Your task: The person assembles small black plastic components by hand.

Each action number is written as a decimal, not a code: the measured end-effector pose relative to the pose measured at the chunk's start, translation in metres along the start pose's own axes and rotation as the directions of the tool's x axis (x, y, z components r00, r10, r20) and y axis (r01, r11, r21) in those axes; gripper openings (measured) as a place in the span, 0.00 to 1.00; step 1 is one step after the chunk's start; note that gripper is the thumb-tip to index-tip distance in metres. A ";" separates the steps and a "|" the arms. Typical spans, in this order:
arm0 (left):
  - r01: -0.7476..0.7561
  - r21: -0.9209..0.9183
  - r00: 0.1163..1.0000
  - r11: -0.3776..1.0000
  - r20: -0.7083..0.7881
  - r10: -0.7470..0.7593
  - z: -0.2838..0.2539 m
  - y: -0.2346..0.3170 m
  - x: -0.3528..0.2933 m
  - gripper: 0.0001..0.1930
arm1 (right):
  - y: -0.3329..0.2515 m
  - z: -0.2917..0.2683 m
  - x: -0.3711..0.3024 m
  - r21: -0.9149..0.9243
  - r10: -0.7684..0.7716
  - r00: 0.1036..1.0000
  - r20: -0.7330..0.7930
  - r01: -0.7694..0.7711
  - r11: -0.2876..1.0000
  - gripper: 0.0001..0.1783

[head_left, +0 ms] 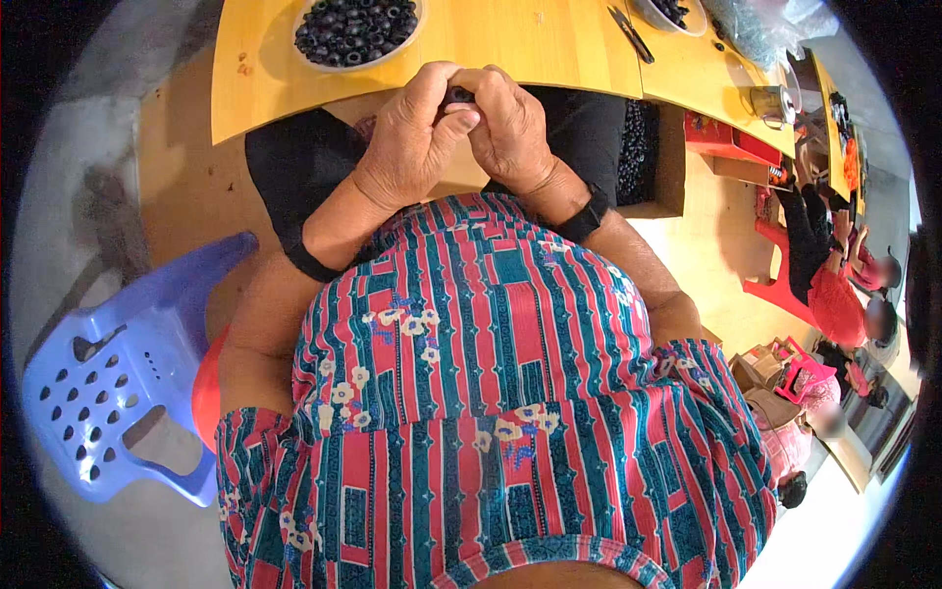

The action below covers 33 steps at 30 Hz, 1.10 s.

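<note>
My left hand (412, 137) and my right hand (510, 128) are pressed together at the near edge of a yellow wooden table (520, 44). Between the fingertips sits a small black part (457, 95), mostly hidden by the fingers; both hands pinch it. Just beyond my left hand stands a white bowl (355, 29) full of several small black rings. Each wrist wears a black band. My patterned red and teal shirt fills the lower picture.
A blue plastic stool (118, 383) stands at my left on the floor. A second bowl (672, 12) of black parts, a dark tool (630, 34) and a metal cup (770, 103) sit on the table's right. A cardboard box (648, 157) of black parts is under the table. People sit at far right.
</note>
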State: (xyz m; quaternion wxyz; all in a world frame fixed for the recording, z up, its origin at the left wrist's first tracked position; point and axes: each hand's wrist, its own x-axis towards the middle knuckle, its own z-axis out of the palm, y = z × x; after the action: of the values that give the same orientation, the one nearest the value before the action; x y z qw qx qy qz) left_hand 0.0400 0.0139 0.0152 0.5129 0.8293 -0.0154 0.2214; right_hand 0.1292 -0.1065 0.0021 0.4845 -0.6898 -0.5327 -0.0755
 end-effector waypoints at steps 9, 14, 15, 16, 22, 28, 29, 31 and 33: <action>0.212 -0.205 0.977 0.956 0.064 -0.203 -0.004 -0.010 -0.003 0.17 | -0.004 -0.022 0.019 -0.090 0.151 0.979 -0.137 -0.164 0.982 0.15; 0.087 0.116 0.981 0.989 0.161 -0.105 -0.023 -0.025 -0.016 0.08 | 0.013 -0.042 0.022 -0.007 0.309 0.912 -0.269 -0.323 0.946 0.13; 0.160 0.088 0.973 0.983 0.157 -0.172 -0.030 -0.026 -0.025 0.07 | 0.021 -0.052 0.027 -0.031 0.317 0.902 -0.293 -0.340 0.940 0.13; 0.173 0.118 0.968 0.978 0.164 -0.191 -0.037 -0.025 -0.031 0.06 | 0.027 -0.062 0.031 -0.051 0.332 0.890 -0.314 -0.364 0.930 0.12; 0.269 0.167 0.952 0.949 0.101 -0.287 -0.059 -0.046 -0.068 0.06 | 0.108 -0.139 0.064 -0.409 0.233 0.846 -0.480 -0.450 0.794 0.11; 0.170 0.201 0.985 0.965 0.002 -0.174 -0.049 -0.064 -0.076 0.05 | 0.161 -0.187 0.076 -0.469 0.246 0.842 -0.480 -0.484 0.739 0.13; 0.203 0.174 0.978 0.964 0.011 -0.208 -0.047 -0.062 -0.070 0.05 | 0.164 -0.188 0.072 -0.262 0.310 0.809 -0.499 -0.482 0.836 0.12; 0.268 0.159 0.963 0.950 -0.006 -0.271 -0.046 -0.062 -0.070 0.06 | 0.156 -0.160 0.073 -0.015 0.397 0.788 -0.471 -0.457 0.889 0.10; 0.351 0.109 0.935 0.930 0.015 -0.354 -0.048 -0.062 -0.073 0.06 | 0.108 -0.124 0.079 -0.099 0.443 0.851 -0.282 -0.485 0.869 0.09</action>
State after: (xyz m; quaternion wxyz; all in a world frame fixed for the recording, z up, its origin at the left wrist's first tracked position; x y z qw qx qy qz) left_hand -0.0273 0.0696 -0.0468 0.4997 0.8480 0.1365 0.1120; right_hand 0.3010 -0.1434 0.0522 0.4923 -0.8209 -0.2763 -0.0864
